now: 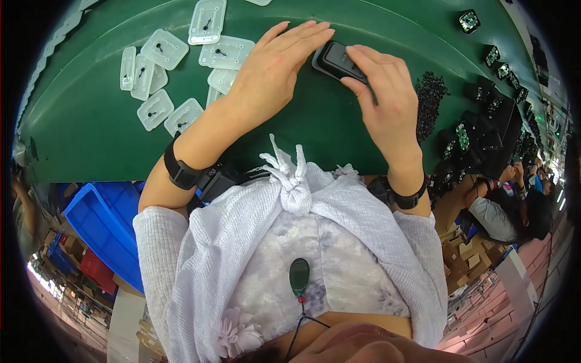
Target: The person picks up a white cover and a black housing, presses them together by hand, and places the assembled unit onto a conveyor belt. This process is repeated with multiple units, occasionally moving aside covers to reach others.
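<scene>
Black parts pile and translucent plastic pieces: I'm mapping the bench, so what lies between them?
The head view shows the left hand, the black casing and the right hand, whose fingers touch the casing, between them.

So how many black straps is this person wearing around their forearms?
2: one strap around the left forearm, another strap around the right forearm. The sleeves could hide more.

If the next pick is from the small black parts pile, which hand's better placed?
Probably the right hand. It's nearer the pile of small black parts; the left hand is on the far side of the black device. Caveat: the right grips that device and would have to release it.
</scene>
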Tool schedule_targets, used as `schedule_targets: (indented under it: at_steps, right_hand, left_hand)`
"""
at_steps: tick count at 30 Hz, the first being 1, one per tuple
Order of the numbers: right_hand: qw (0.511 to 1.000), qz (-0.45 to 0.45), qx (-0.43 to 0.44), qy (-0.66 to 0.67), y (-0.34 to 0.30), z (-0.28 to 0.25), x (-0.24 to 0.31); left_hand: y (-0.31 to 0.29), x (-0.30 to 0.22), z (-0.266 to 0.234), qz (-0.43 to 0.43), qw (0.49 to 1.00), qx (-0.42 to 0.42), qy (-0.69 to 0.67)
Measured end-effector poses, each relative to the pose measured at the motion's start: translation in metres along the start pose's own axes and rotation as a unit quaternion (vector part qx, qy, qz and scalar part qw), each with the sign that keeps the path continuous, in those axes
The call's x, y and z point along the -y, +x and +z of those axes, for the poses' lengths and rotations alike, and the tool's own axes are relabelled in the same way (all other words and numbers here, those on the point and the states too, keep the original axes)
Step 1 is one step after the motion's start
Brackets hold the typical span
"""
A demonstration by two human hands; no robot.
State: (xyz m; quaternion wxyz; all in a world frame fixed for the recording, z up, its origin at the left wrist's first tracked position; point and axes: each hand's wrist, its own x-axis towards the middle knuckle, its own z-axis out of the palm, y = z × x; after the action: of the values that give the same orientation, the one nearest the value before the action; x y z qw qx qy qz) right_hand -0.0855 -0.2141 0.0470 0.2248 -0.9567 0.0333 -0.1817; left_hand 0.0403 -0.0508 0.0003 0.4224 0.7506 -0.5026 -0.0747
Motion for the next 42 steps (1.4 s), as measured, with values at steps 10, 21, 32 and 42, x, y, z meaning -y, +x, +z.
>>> schedule_targets:
  at_steps: [10, 21, 32, 42]
  right_hand:
    - [0.998, 0.000, 0.040, -0.051, -0.006, 0.016, 0.000]
    - [0.995, -0.009, -0.006, -0.096, -0.012, 0.025, -0.001]
    - [0.995, 0.022, -0.016, -0.093, -0.008, 0.024, 0.001]
    - [0.850, 0.225, 0.057, 0.472, 0.020, -0.005, -0.033]
  left_hand:
    - [-0.006, 0.002, -0.004, 0.026, 0.997, 0.049, 0.044]
    - [-0.013, -0.026, -0.005, 0.008, 0.975, 0.098, 0.200]
    - [-0.014, -0.017, 0.003, 0.041, 0.968, 0.067, 0.238]
    - [0.020, -0.019, 0.011, -0.148, 0.985, 0.003, -0.089]
